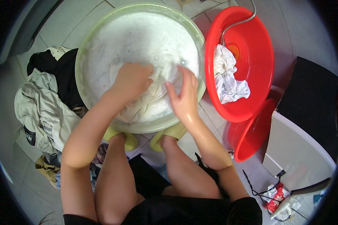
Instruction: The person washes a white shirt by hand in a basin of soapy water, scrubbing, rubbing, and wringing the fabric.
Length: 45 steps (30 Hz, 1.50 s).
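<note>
A wide pale green basin (87, 41) stands before me, filled with white soapy water (127, 33). A wet white garment (146, 103), its kind hard to tell, lies bunched in the suds toward the near side. Over it, my left hand (135, 79) is curled into a fist with the cloth at its fingers. My right hand (184, 95) is at the garment's right, thumb and fingers apart, the fingertips by the foam. Part of the cloth is under the suds and hidden. Both forearms look wet.
To the right, a red tub (253, 71) holds crumpled white clothes (231, 78) and a metal hose (240, 23). Another red basin (248, 140) leans below it. Piled clothes (45, 108) lie on the tiles at left. A white-and-black cabinet-like object (300, 138) and cables (266, 195) are lower right.
</note>
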{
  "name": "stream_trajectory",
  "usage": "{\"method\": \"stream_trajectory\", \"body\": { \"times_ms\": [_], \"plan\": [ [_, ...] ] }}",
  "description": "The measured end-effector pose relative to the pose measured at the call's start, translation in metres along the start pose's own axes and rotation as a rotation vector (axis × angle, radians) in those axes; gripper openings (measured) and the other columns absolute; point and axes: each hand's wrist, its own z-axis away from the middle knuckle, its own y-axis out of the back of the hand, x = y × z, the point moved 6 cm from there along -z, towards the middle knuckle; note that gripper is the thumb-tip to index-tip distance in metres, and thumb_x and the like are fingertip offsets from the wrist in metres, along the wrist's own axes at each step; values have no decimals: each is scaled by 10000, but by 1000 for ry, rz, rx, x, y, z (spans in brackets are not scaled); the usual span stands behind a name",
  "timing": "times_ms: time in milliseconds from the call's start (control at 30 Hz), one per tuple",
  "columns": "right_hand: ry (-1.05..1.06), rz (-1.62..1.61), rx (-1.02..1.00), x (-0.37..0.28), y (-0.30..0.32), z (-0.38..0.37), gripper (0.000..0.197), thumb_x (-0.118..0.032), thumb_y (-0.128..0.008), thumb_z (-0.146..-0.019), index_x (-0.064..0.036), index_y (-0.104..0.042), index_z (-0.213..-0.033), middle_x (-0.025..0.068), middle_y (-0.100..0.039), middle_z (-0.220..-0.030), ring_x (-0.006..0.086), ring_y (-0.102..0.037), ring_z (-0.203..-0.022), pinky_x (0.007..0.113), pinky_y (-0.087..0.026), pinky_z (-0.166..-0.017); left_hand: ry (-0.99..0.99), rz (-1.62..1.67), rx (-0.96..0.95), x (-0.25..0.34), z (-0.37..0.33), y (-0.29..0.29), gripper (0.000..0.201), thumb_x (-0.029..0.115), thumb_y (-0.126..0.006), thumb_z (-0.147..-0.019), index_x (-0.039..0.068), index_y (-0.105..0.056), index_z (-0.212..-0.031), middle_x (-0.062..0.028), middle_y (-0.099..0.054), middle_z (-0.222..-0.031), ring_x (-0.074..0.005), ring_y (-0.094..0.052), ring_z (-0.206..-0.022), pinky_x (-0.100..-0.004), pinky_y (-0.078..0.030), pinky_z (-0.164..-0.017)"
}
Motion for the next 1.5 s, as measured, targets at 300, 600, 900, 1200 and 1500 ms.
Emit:
{"method": "stream_trajectory", "body": {
  "times_ms": [300,600,900,1200,1500],
  "plan": [
    [-605,-837,-380,48,-32,-18,147,-119,-611,-823,-23,-527,-896,-16,-534,-802,56,-472,-706,207,-388,-627,-39,1346,317,-15,47,25,164,81,-560,-843,46,-556,-1003,64,-540,-876,-39,-479,-811,-174,-370,-696],
    [-695,-774,-403,48,-46,40,514,-112,-676,-792,-16,-389,-1207,82,-535,-924,144,-524,-831,270,-442,-739,54,515,-207,-26,73,-15,312,345,-587,-789,71,-588,-938,-124,-575,-767,-275,-560,-717,-351,-434,-653],
    [-804,-1197,-471,38,-33,-2,229,16,-658,-749,-80,-558,-930,-4,-516,-855,80,-497,-797,206,-381,-715,349,555,115,-42,0,-2,332,337,-577,-866,19,-577,-960,-94,-589,-933,-182,-563,-863,-301,-435,-768],
    [-375,-1057,-553,-5,14,-26,305,-6,-668,-769,-73,-546,-1041,-47,-469,-802,52,-447,-755,196,-373,-712,-24,1257,277,-24,-7,-5,384,227,-685,-794,80,-539,-1118,-65,-552,-1071,-151,-441,-1154,-259,-353,-922],
    [-697,-890,-589,25,1,-28,460,-172,-641,-850,-2,-466,-1239,-30,-473,-777,60,-497,-726,209,-413,-661,-175,1223,89,-10,7,14,230,100,-621,-789,54,-545,-1002,-30,-552,-888,-122,-505,-842,-252,-407,-764]
  ]
}}
